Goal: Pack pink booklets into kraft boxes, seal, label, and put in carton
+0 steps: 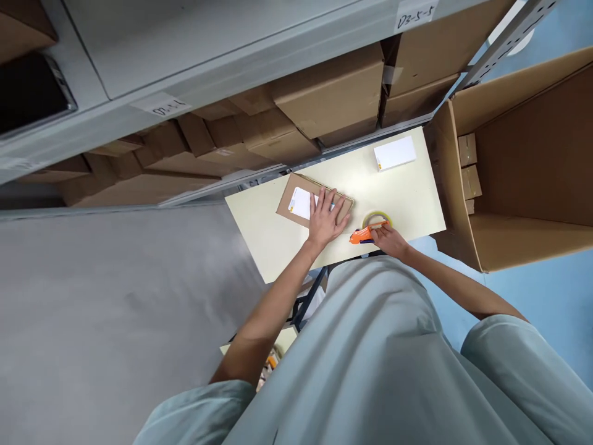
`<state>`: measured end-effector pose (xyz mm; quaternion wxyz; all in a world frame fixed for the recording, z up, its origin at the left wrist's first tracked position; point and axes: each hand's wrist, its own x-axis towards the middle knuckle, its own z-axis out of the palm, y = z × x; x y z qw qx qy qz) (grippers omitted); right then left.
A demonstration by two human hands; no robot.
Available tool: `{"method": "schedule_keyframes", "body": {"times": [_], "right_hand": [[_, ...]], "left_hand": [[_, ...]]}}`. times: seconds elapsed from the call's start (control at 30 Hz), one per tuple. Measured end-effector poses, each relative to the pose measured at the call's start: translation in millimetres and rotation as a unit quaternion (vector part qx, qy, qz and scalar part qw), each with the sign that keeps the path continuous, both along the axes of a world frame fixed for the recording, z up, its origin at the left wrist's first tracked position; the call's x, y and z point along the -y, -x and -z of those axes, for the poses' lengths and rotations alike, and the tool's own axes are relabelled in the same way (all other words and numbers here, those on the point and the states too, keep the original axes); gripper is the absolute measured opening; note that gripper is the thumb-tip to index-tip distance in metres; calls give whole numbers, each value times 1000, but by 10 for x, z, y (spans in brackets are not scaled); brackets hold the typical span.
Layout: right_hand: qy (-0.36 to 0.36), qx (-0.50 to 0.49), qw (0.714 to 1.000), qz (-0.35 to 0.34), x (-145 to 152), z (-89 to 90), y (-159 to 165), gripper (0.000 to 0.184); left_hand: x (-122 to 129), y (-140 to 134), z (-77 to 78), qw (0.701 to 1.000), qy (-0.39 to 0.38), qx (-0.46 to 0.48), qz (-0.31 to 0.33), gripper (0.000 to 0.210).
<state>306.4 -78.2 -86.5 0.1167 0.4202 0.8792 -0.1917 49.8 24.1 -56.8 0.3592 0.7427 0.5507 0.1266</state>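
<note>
A flat brown cardboard box (286,206) with a white label lies on the pale tabletop (259,238). My left hand (325,217) rests spread on the box's right part, fingers stretched across it and covering the edge of the label. To its right, my right hand (389,240) is closed on an orange tape dispenser (361,235) near the table's front edge. A yellowish roll of tape (377,216) shows at the dispenser's far side. Farther back on the table lies a white stack of labels (395,153).
Beyond the table, a grey metal shelf (259,68) holds several cardboard boxes (333,93). At the right, a large open carton (532,241) stands against the table's end, with small boxes (471,181) inside. Below left, part of another pale surface (286,339) shows beside my body.
</note>
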Motion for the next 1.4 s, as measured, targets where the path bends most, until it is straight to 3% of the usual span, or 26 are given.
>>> {"method": "schedule_keyframes", "body": {"times": [0.17, 0.33, 0.4, 0.5, 0.67, 0.8, 0.83, 0.9, 0.93, 1.0, 1.07, 1.2, 1.4], "right_hand": [[4, -3, 1000, -11, -50, 7, -162, 31], [19, 26, 999, 28, -154, -76, -820, 24], [18, 39, 999, 19, -251, -136, -1111, 29], [3, 14, 1000, 5, -525, -191, -1283, 35], [-24, 10, 999, -29, -1084, -155, -779, 38], [-27, 11, 996, -83, -1210, -142, -303, 41], [-24, 5, 996, -88, -1189, -146, -226, 43], [-17, -7, 996, -86, -1115, -160, -104, 46], [-14, -10, 996, -83, -1068, -167, -47, 47], [-12, -9, 996, -88, -964, -179, 82, 48], [-17, -2, 995, -102, -844, -185, 235, 47], [-15, 6, 994, -109, -554, -178, 527, 45], [18, -3, 999, -38, -202, -118, 676, 38]], "left_hand": [[-24, -24, 32, 1000, -3, 1, 5, 64], [-1, -17, 42, 1000, 0, 3, 24, 64], [5, -10, 50, 1000, -9, 4, 27, 63], [23, 15, 59, 999, -18, 13, 41, 62], [118, 112, 2, 993, 17, 24, 113, 59], [249, 272, -118, 989, 58, 24, 135, 62], [285, 325, -147, 993, 54, 15, 100, 67], [350, 422, -187, 998, 31, -25, -57, 83], [374, 457, -197, 985, 28, -47, -165, 93], [396, 479, -198, 932, 61, -79, -348, 109], [386, 429, -181, 897, 107, -102, -417, 122], [330, 255, -138, 926, 53, -156, -341, 136], [356, 334, -42, 962, 4, -186, -199, 128]]}}
